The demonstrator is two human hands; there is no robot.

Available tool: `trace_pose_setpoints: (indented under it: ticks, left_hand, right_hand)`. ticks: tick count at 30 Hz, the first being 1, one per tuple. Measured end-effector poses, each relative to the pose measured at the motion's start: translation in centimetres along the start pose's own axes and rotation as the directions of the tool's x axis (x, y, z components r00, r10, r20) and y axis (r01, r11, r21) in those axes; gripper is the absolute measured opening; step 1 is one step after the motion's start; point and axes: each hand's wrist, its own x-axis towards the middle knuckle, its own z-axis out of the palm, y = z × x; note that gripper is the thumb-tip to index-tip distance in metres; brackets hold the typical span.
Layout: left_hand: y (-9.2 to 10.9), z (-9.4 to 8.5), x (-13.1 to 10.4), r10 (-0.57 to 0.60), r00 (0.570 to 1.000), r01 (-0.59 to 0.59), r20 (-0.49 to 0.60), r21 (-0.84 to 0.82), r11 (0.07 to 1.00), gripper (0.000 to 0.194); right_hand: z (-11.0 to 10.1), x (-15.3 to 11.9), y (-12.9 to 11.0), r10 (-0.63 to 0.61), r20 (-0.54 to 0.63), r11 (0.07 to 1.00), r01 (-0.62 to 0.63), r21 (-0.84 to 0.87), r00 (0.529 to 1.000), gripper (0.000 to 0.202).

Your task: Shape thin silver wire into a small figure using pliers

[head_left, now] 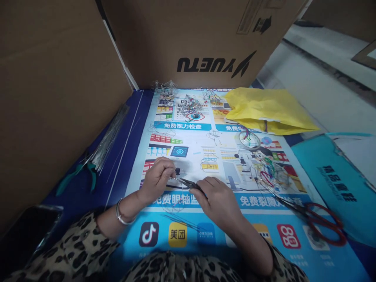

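Low and central over a printed sheet point(163, 235) on a dark-blue counter point(116, 182): bare left hand point(157, 178), pinching a small wire piece point(175, 180), fine detail too small to tell. Just beside, bare right hand point(220, 199), curled around dark narrow-nosed pliers point(190, 185), tips near the left fingertips. Upright across the far edge, a cardboard box point(152, 43) lettered YUETU; along the left, a cardboard panel point(55, 82), both limiting reach. Between left hand and panel, a bundle of thin wires point(108, 137) and teal-handled pliers point(69, 179). Ahead of the hands, some moving room, then wire tangles point(189, 105) near the box. Rightward, a narrower gap before red-handled scissors point(308, 214), handles across the sheet's edge, close to a teal bag point(314, 164). Far right, a yellow bag point(261, 107), overhanging the sheet's edge.
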Motion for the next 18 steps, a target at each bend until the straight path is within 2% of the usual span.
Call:
trace_pose_setpoints:
  ticks: [5, 13, 18]
  left_hand:
    - [-0.03, -0.05, -0.04, 0.024, 1.000, -0.022, 0.013, -0.087, 0.996, 0.016]
    - [-0.02, -0.12, -0.01, 0.120, 0.990, -0.120, 0.077, -0.009, 0.993, 0.018]
    - [-0.29, -0.14, -0.16, 0.081, 0.988, -0.082, 0.133, 0.002, 0.997, 0.020]
  right_hand:
    - [-0.13, -0.14, -0.12, -0.019, 0.009, 1.000, 0.018, 0.023, 1.000, 0.037]
    - [-0.21, -0.03, -0.23, -0.040, 0.002, 0.999, 0.040, -0.027, 0.999, 0.036]
    - [-0.03, 0.05, -0.08, -0.037, 0.010, 0.999, 0.037, -0.023, 0.999, 0.038]
